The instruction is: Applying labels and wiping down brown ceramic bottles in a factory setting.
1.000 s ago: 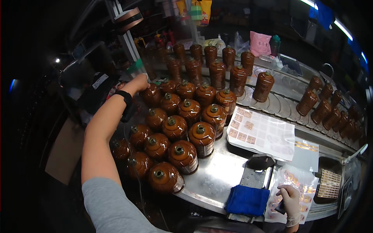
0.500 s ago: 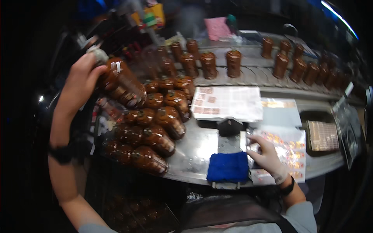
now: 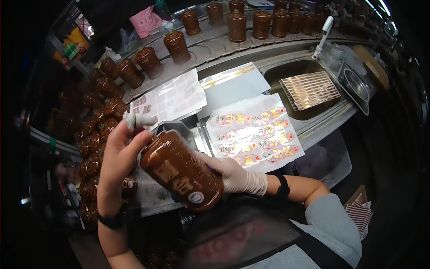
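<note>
A large glossy brown jar (image 3: 181, 172) with gold and round coloured labels is held tilted in front of my body. My left hand (image 3: 117, 154) is closed at its narrow upper end, and something white and crumpled (image 3: 138, 119) sits at the fingertips. My white-gloved right hand (image 3: 239, 177) holds the jar's right side, its fingertips hidden behind the jar. Beyond that hand lies a sheet of gold and red label stickers (image 3: 255, 134). A white sheet with a few brown square stickers (image 3: 174, 96) lies farther back.
Several brown jars (image 3: 107, 127) crowd the left side. More jars (image 3: 236, 27) stand along a curved conveyor (image 3: 199, 54) at the back. To the right are a sink (image 3: 275, 74) with a striped sheet (image 3: 310, 89) over it, and a white tap (image 3: 323, 36).
My left hand has brought the jar from the far left to in front of my body. My right hand has moved from beside the blue cloth onto the jar. The view has turned right.
</note>
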The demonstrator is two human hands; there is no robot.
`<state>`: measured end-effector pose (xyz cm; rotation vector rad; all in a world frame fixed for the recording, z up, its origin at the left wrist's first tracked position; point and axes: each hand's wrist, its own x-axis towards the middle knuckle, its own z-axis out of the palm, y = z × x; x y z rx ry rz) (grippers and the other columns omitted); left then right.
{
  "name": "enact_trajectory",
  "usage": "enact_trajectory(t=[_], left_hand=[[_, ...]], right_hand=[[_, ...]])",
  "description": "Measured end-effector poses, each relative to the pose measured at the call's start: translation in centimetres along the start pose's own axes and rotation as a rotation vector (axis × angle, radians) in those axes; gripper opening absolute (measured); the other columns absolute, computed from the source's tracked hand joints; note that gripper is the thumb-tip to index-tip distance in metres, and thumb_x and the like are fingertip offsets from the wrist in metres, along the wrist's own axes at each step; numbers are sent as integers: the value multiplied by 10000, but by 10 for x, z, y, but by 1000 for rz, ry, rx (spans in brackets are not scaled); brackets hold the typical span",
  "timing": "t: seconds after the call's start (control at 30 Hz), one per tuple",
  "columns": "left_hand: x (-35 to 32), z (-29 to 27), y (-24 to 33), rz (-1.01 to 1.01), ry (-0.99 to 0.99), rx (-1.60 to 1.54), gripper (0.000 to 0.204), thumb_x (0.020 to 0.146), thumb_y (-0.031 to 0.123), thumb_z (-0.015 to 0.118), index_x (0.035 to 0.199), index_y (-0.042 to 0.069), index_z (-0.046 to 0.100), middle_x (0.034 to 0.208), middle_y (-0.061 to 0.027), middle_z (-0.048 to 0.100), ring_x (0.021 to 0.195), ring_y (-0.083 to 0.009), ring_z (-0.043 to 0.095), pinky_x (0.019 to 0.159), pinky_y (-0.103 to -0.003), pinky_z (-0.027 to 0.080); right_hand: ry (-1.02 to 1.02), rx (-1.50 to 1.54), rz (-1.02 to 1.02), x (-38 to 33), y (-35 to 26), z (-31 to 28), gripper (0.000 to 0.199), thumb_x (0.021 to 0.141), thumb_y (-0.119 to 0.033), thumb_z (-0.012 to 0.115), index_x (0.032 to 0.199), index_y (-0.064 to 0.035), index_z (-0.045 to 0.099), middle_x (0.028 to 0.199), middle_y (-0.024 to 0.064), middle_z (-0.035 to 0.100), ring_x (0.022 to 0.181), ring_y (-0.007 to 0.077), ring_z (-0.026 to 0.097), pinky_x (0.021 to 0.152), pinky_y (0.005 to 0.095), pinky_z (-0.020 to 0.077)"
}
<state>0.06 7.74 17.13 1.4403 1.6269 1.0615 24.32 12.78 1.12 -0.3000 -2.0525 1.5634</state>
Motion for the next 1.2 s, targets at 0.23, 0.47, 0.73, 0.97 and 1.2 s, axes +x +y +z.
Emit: enact_trajectory(t=[0.23,0.47,0.73,0.97,1.2], left_hand=[[-37,61,-81,-228,57,-870,545,1069,362,385,1542,132,242,1481,-86,437,1283,-221,494,1013,-441,445],[-51,76,-112,-242,135,-1005,602,1051,235,434,1555,161,114,1516,-69,346,1359,-224,408,1073,-429,403],[-43,62,-137,-221,104,-1032,609,1021,133,457,1536,67,137,1496,-137,351,1373,-246,390,1122,-406,351],[-25,55,-162,-163,116,-1056,576,999,101,464,1518,56,216,1474,-131,399,1352,-248,426,1135,-390,339],[-27,48,-184,-93,58,-1026,649,1007,165,459,1558,67,131,1553,-146,339,1431,-295,356,1175,-445,308]], right_hand=[[84,418,370,-6,-6,-7,718,772,-97,836,1397,-32,490,1240,59,643,1146,128,588,995,314,476],[-17,0,298,4,-20,1,751,770,-282,839,1401,-79,488,1158,154,640,1060,266,645,922,360,498],[-70,-551,454,14,-32,21,827,744,-422,800,1433,-134,445,1099,167,555,1007,365,608,842,435,513],[-14,-632,441,28,-19,26,782,763,-459,772,1387,-117,448,1067,198,572,920,390,643,765,462,538],[-228,-660,502,23,-15,4,961,768,-394,770,1537,-159,245,1218,222,521,1010,407,624,808,452,537]])
